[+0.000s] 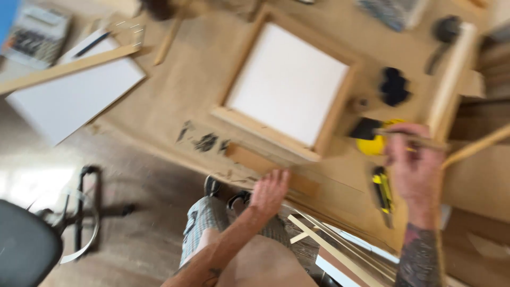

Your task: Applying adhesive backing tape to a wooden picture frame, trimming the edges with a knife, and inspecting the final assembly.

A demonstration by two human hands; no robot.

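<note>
Your right hand (pixel 417 167) is closed around the handle of a foam brush (pixel 372 132), whose dark head points away from your palm toward the wooden frame (pixel 276 79); just under the brush head sits a yellow container (pixel 373 145), so you look to be in the middle of loading or wiping the brush before working on the frame. Your left hand (pixel 270 190) lies flat and open, fingers spread, resting on the near edge of the paper-covered table (pixel 180 90) and holding nothing. The frame, with its white panel inside, lies just beyond your left hand and to the left of your right one. A yellow-and-black utility knife (pixel 382 191) sits close below your right wrist, and a black sponge-like piece (pixel 394 86) lies beyond the brush. The view is blurred, so I cannot tell how much finish is on the brush head. The next stroke likely calls for carrying the brush across to the frame's nearest rail and keeping it off the white panel.
</note>
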